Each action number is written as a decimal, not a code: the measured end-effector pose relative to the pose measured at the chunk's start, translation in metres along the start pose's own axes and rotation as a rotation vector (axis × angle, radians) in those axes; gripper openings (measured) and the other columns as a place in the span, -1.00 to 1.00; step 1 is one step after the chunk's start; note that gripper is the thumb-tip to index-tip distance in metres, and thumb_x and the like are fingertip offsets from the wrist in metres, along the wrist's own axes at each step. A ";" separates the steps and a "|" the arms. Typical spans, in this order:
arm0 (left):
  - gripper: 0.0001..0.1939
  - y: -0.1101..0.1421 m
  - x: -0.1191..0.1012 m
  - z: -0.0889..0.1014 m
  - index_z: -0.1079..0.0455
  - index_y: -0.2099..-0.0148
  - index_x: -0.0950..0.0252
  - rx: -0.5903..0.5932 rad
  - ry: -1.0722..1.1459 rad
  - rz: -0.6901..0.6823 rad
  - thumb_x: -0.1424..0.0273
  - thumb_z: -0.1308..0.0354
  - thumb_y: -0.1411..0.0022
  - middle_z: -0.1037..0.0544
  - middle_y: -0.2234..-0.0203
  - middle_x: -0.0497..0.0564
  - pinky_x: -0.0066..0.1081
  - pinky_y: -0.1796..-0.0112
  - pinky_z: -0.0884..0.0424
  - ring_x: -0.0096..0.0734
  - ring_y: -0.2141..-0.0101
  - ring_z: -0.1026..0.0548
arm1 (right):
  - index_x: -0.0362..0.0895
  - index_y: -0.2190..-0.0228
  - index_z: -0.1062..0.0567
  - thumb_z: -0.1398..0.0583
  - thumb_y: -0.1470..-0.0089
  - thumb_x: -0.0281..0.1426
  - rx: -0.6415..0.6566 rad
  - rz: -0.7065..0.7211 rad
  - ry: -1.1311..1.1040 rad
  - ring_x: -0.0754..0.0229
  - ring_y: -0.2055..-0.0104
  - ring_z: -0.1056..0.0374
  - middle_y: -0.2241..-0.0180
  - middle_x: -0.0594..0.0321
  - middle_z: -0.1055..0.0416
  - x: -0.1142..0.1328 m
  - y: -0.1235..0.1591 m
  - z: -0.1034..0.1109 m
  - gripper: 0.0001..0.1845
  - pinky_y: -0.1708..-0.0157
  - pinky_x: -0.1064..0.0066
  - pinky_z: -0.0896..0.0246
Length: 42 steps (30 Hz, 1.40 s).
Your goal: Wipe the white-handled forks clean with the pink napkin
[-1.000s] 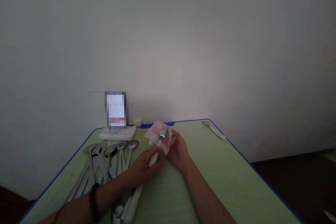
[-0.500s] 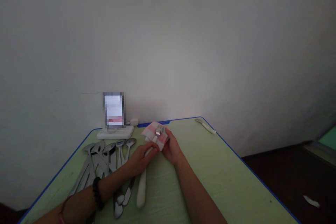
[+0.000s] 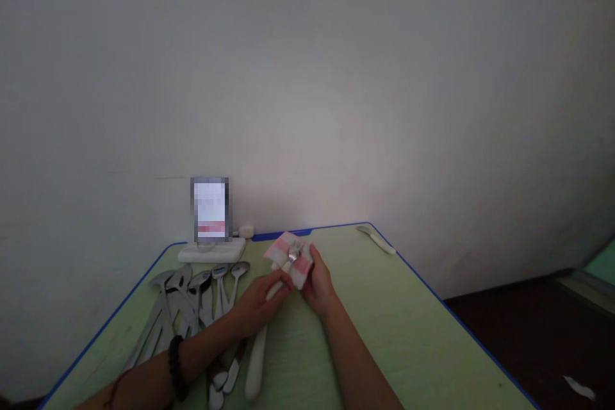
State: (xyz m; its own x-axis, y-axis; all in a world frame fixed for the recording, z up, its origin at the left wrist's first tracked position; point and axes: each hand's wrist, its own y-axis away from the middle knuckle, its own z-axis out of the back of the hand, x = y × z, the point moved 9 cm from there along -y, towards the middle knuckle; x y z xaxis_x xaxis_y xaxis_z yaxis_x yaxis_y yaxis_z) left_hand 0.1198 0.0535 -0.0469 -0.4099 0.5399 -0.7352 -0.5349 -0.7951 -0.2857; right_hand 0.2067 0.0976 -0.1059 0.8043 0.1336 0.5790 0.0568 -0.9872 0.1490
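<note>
My left hand (image 3: 263, 298) is closed around the white handle of a fork (image 3: 293, 256), whose metal head points away from me. My right hand (image 3: 319, 285) grips a pink-and-white checked cloth (image 3: 278, 248) folded up around the fork's head. Both hands are close together above the table's middle. A thick white handle (image 3: 256, 368) shows below my left hand; whether it belongs to another utensil I cannot tell. Left of my hands lies a spread of metal spoons (image 3: 200, 279) and other cutlery, partly hidden by my left forearm.
On the green, blue-edged table (image 3: 384, 333), a lit screen (image 3: 210, 208) stands on a white base (image 3: 211, 251) at the back left, beside a small white plug (image 3: 246, 231). One white-handled utensil (image 3: 382, 243) lies at the back right edge. A wall rises behind.
The whole view has tilted slightly, so things sit a little lower. My hands keep their hold on the fork and the cloth, and the cloth's fold around the fork's head has shifted slightly.
</note>
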 end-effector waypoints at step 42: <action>-0.57 0.001 0.031 0.014 -0.19 -0.11 0.32 -0.218 0.100 0.177 0.21 0.11 -0.29 -0.39 0.52 -0.10 -0.44 0.44 -0.28 -0.40 0.50 -0.35 | -0.18 0.36 -0.53 -0.31 0.20 -0.49 -0.105 0.204 -0.012 0.26 0.38 -0.43 0.41 0.26 -0.56 0.020 0.004 0.011 -0.76 0.26 0.43 -0.34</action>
State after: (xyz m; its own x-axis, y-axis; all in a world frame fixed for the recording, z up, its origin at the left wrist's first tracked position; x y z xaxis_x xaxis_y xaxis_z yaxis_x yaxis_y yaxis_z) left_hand 0.0963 0.0736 -0.0608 -0.4020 0.3665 -0.8391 -0.2857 -0.9209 -0.2653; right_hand 0.2300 0.0955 -0.1026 0.7999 -0.0700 0.5961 -0.1696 -0.9791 0.1126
